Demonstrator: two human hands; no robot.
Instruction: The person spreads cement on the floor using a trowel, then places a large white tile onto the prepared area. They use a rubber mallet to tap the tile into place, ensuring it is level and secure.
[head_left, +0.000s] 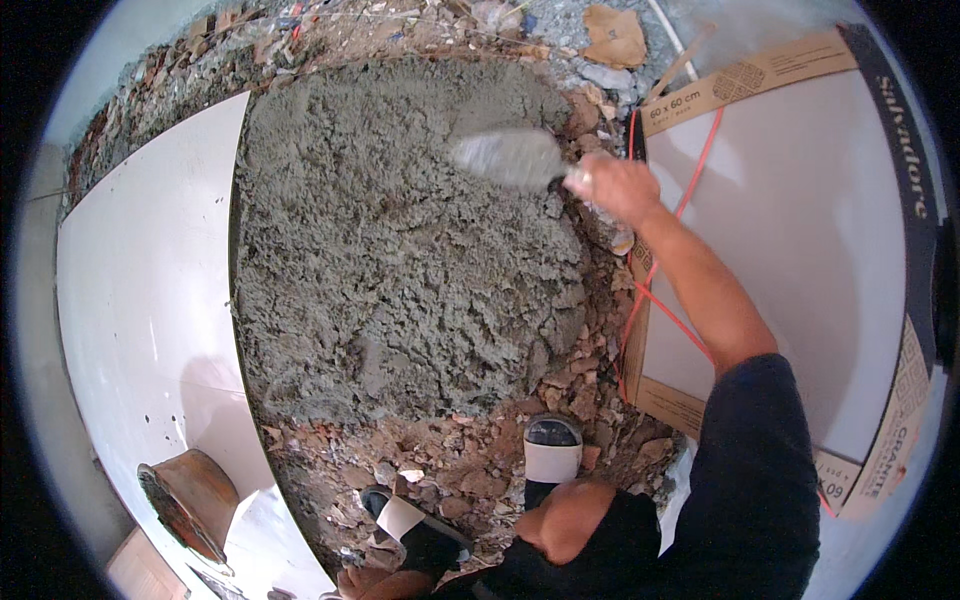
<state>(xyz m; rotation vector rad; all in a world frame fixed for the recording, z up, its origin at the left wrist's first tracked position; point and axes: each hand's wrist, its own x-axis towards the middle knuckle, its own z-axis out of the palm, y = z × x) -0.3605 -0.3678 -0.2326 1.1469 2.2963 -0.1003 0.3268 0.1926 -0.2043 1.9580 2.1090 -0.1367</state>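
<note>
Over the far side of the grey mortar (400,230) bed, the trowel (510,157) blade lies low against the rough surface, blurred, its handle wrapped tight in the right hand (615,185); the left hand is nowhere in view, so I cannot tell what it is doing. The mortar sits lumpy and uneven between a laid white tile (150,280) on the left and rubble (470,470) all round its near and right edges. The worry I'd have is grit: a careless sweep near the margin could drag brick chips into the mix or smear grey onto the laid tile's edge. The arm reaches across an open carton (800,230) of tiles with an orange strap (690,170), and mortar flicked off the blade could land there. The sandalled feet (550,450) stand on loose rubble close to the bed, so a slip could dent it.
</note>
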